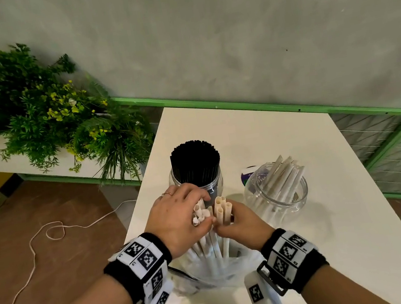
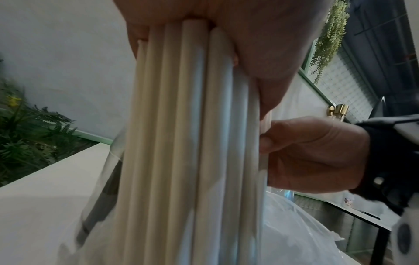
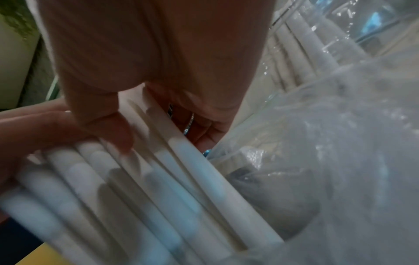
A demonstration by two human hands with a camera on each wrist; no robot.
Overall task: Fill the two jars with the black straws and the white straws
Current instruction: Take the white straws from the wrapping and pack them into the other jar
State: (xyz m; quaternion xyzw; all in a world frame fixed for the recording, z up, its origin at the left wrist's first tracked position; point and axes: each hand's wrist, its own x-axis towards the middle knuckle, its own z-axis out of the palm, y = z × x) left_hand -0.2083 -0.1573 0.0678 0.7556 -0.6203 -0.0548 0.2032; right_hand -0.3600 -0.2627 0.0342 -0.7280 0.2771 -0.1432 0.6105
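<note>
Both hands gather white straws above a crinkled plastic bag.

The left hand (image 1: 178,215) and right hand (image 1: 241,220) each clasp smooth tubular white straws (image 1: 220,210) at centre frame. Two clear jars stand behind: one (image 1: 215,185) packed with black straws (image 1: 195,160), one (image 1: 276,192) part-filled. White table (image 1: 334,209), grey wall.

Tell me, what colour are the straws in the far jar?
Black; the thin straws show best in the head view.
</note>
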